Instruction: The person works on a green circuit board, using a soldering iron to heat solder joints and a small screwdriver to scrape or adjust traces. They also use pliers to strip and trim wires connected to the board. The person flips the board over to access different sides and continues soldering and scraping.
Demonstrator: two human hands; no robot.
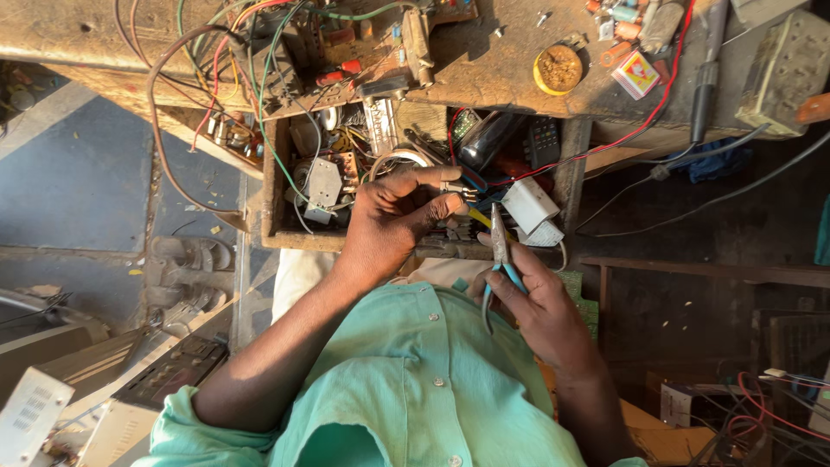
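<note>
My left hand (393, 216) reaches forward over the near edge of the open wooden drawer (275, 203), wrist bent, thumb and forefinger pressed together on a small part (456, 188) with coloured wires; what exactly it is I cannot tell. My right hand (545, 307) sits closer to my chest, fingers curled round the blue handles of the pliers (501, 251), whose tip points up toward that part, just beside it. A white box (529, 205) lies at the drawer's near right corner.
</note>
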